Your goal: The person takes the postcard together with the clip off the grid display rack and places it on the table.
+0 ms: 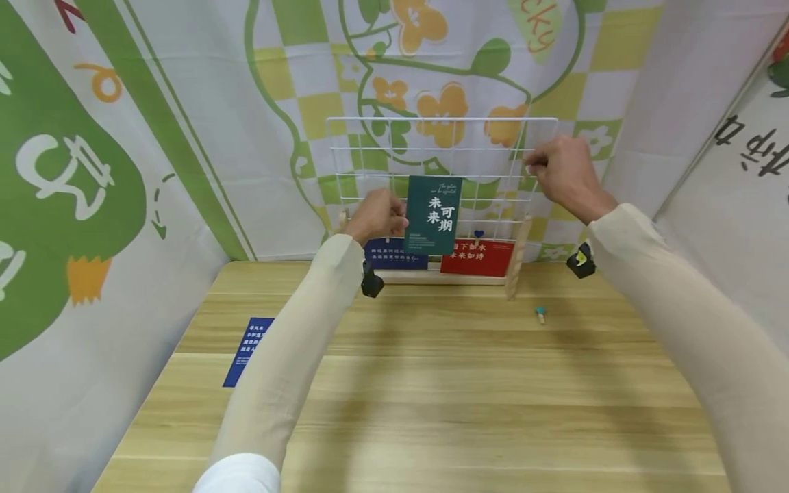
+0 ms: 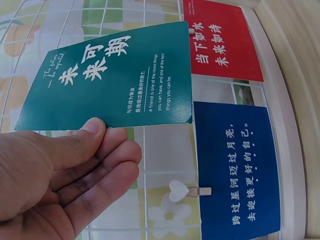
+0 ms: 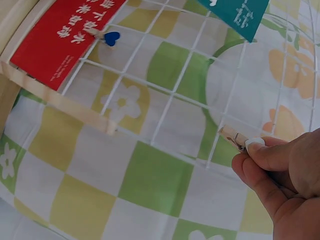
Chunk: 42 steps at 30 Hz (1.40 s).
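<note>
My left hand (image 1: pixel 376 214) pinches a green card (image 1: pixel 433 216) with white lettering by its side edge, between thumb and fingers. The card stands upright in front of a white wire grid (image 1: pixel 394 147). At the grid's right side, my right hand (image 1: pixel 570 178) pinches a small wooden clothespin (image 3: pixel 232 136) by its white end. In the right wrist view, the clothespin's tip is by a grid wire; whether it touches is unclear. A blue card (image 2: pixel 237 170) with a white-heart clothespin (image 2: pixel 187 191) and a red card (image 2: pixel 225 40) hang low on the grid.
The grid stands in a wooden base (image 1: pixel 471 279) at the back of the wooden table (image 1: pixel 431 411). Another blue card (image 1: pixel 246 346) lies at the left, partly behind the left sleeve. A clothespin with a teal top (image 1: pixel 540 314) lies at the right. A patterned cloth (image 1: pixel 296 82) hangs behind.
</note>
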{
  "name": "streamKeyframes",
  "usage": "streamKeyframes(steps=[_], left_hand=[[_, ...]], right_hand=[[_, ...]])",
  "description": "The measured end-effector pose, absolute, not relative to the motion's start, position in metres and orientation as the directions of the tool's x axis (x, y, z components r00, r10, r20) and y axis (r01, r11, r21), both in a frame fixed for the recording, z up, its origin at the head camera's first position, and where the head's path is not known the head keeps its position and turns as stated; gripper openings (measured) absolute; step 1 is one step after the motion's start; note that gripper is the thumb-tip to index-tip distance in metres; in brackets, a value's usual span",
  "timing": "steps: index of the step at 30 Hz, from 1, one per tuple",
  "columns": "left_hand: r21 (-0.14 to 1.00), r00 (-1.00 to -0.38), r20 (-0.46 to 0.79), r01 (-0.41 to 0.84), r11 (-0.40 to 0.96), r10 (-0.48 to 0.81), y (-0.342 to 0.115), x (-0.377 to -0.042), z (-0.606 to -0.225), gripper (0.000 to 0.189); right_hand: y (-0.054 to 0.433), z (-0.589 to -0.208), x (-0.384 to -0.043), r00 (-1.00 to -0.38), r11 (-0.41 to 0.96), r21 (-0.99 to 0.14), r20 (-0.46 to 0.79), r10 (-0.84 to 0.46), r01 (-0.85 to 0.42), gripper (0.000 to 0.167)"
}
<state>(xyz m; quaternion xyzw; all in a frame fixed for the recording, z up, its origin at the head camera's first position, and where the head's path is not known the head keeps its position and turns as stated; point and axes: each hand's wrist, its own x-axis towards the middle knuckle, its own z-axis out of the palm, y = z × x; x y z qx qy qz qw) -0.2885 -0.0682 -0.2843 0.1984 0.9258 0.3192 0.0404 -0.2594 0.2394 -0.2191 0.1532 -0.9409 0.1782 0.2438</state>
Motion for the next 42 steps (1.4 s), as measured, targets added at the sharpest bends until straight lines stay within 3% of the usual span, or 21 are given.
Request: streamKeyframes(steps=[30,37,42], left_hand=[[0.62,-0.912,-0.01,0.316,0.718,0.41,-0.11,-0.283,-0.315,0.017],[0.664,-0.923,-0.065,0.244,0.707,0.38,-0.116,-0.28,-0.322,0.016],[0.626,-0.918,-0.077,0.258,0.736,0.388,-0.121,-0.283,-0.332,0.012]], right_hand=[[0.274,-0.258,-0.252,-0.879,0.913,-0.257,0.442,-0.18,-0.316,0.015],[0.283,-0.268,-0.25,-0.908,0.921,-0.276,0.389,-0.156,-0.277,0.015],[0.289,-0.272,-0.249,-0.911,0.922,-0.277,0.382,-0.153,-0.271,0.016]])
